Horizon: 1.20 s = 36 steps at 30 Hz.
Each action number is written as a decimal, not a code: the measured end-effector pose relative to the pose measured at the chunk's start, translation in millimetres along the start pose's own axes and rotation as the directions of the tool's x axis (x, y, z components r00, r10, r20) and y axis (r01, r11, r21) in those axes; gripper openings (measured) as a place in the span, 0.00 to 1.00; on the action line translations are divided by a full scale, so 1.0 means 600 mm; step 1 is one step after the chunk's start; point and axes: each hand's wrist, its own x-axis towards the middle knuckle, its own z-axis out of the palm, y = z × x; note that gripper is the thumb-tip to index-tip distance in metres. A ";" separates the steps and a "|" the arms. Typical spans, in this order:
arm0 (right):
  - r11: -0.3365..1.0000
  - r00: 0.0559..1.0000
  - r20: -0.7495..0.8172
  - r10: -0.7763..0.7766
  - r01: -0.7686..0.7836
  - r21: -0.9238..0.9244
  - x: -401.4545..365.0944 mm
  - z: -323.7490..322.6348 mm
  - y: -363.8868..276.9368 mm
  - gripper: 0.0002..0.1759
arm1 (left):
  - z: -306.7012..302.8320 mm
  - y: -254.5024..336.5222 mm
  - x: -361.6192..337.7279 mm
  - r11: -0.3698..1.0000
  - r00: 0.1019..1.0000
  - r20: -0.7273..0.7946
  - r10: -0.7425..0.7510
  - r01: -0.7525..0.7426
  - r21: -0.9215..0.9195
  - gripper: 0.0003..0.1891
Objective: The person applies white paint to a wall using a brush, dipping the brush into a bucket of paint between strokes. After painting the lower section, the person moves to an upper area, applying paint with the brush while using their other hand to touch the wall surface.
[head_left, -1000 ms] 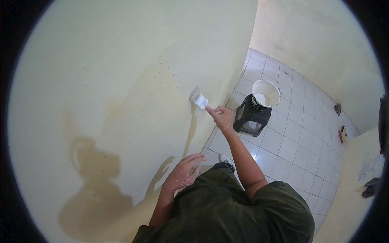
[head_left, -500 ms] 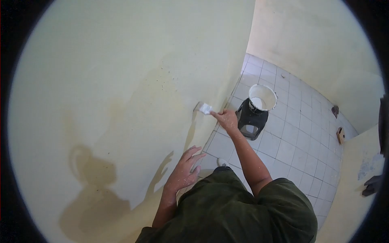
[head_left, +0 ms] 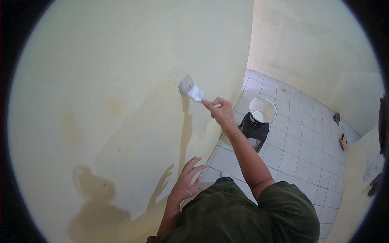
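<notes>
A paintbrush (head_left: 192, 89) with white paint on its ferrule is gripped in my right hand (head_left: 221, 111). Its bristles point up and left, at the pale yellow wall (head_left: 121, 52); they appear to touch it beside a patch of small dark specks (head_left: 169, 92). My left hand (head_left: 188, 178) is held low near the same wall, fingers spread, with nothing in it. White paint spots show on both hands and forearms.
A white paint bucket (head_left: 263, 110) stands on a black stool (head_left: 255, 131) to the right of my arm. White tiles (head_left: 298, 141) cover the floor. A brown object (head_left: 343, 141) and a dark item (head_left: 336, 118) lie by the far right wall.
My right hand has moved the paintbrush up and left along the wall, toward the specks. The view has tilted slightly upward. My left hand stays open near the wall.
</notes>
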 end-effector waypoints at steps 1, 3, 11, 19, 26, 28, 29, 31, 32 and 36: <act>0.998 0.999 -0.012 0.034 -0.035 -0.042 -0.010 0.003 0.039 0.27 | 0.001 -0.001 -0.006 1.000 1.000 0.001 0.001 -0.001 0.008 0.23; 0.988 0.993 -0.022 0.119 -0.121 -0.098 -0.031 0.000 0.124 0.28 | 0.000 -0.004 -0.006 1.000 1.000 -0.001 0.014 -0.014 0.021 0.23; 0.630 0.922 -0.066 0.382 -0.312 -0.711 -0.142 -0.045 0.427 0.32 | -0.001 0.008 -0.008 0.989 0.994 0.037 0.100 -0.103 0.103 0.25; 0.891 0.987 -0.146 0.073 -0.130 -0.435 -0.036 -0.039 0.125 0.32 | 0.010 0.007 -0.006 0.993 0.995 0.077 0.068 -0.075 0.090 0.25; 0.980 0.976 -0.137 -0.170 0.182 0.080 -0.020 -0.022 -0.155 0.28 | 0.016 0.006 -0.006 0.992 0.993 0.087 0.085 -0.093 0.089 0.26; 0.976 0.973 -0.109 -0.201 0.208 0.058 -0.018 -0.014 -0.143 0.29 | 0.016 0.012 -0.008 0.994 0.995 0.078 0.056 -0.063 0.091 0.27; 0.977 0.974 -0.086 -0.210 0.212 0.018 -0.008 -0.008 -0.112 0.29 | 0.013 0.016 -0.007 0.994 0.996 0.073 0.043 -0.050 0.094 0.28; 0.982 0.980 -0.063 -0.190 0.189 -0.028 0.007 0.006 -0.024 0.30 | 0.001 0.024 -0.008 0.995 0.999 0.039 0.020 -0.023 0.102 0.30; 0.987 0.986 -0.062 -0.158 0.155 -0.040 0.010 0.013 0.045 0.30 | -0.004 0.026 -0.010 0.995 1.000 0.026 0.007 -0.009 0.104 0.30; 0.986 0.995 -0.093 0.019 -0.034 -0.163 -0.035 0.016 0.305 0.33 | -0.012 0.018 -0.019 0.996 0.999 -0.041 -0.014 0.017 0.091 0.30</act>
